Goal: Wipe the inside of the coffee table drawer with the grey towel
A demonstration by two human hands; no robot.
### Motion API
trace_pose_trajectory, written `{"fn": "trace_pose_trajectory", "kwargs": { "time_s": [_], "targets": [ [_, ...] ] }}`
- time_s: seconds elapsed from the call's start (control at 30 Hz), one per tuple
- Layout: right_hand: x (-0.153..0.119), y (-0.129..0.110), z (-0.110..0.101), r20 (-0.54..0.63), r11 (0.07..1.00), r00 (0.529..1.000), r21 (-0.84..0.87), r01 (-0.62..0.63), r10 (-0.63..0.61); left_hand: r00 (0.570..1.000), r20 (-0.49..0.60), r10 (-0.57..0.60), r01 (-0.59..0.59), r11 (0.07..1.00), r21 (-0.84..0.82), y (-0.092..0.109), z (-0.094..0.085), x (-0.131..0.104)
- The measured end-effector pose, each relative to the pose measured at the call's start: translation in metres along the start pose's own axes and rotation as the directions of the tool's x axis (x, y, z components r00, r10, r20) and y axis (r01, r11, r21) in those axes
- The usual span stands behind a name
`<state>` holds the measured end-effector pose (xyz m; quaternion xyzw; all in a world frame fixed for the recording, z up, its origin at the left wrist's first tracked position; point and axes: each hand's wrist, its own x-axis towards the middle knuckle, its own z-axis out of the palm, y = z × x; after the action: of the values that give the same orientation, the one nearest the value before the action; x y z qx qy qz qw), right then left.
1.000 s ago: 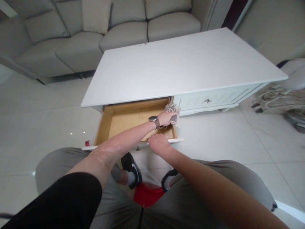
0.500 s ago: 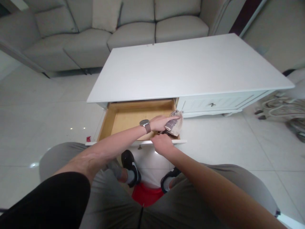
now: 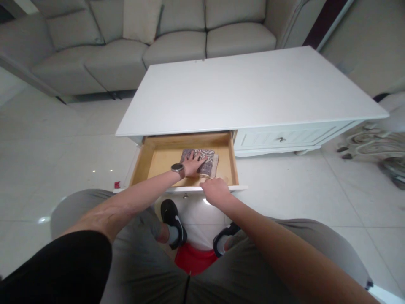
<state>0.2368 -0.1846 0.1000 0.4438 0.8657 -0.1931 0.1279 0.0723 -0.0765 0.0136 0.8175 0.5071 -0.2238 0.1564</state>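
Note:
A folded patterned cloth (image 3: 209,165), purple-grey and beige, lies flat on the wooden floor of the pulled-out drawer (image 3: 158,162). My left hand (image 3: 192,164), with a watch on its wrist, rests on top of the cloth, fingers spread. At the drawer's front edge, right of its middle, my right hand (image 3: 215,190) grips the white front panel with its fingers curled over the top. The fingertips of that hand are hidden inside the drawer. Below the panel, a small metal knob (image 3: 185,195) shows.
The drawer belongs to a white coffee table (image 3: 249,90) with a closed drawer (image 3: 281,140) on the right. Behind stands a grey sofa (image 3: 177,46). A red scrap (image 3: 117,185) lies on the tiled floor at left. Between my feet is something red (image 3: 196,258).
My left hand has moved left from the drawer's right side, and its fingers have spread. The cloth has gone from bunched under that hand to lying flat in the drawer. My right hand stays put.

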Motion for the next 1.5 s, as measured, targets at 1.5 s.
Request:
{"fn": "trace_pose_trajectory", "kwargs": {
  "time_s": [1.5],
  "targets": [
    [0.003,0.001,0.008,0.02,0.998,1.0,-0.054,-0.017,0.018,0.78,-0.186,-0.597,0.591,0.801,-0.093,-0.199,0.003,-0.066]
  ]
}}
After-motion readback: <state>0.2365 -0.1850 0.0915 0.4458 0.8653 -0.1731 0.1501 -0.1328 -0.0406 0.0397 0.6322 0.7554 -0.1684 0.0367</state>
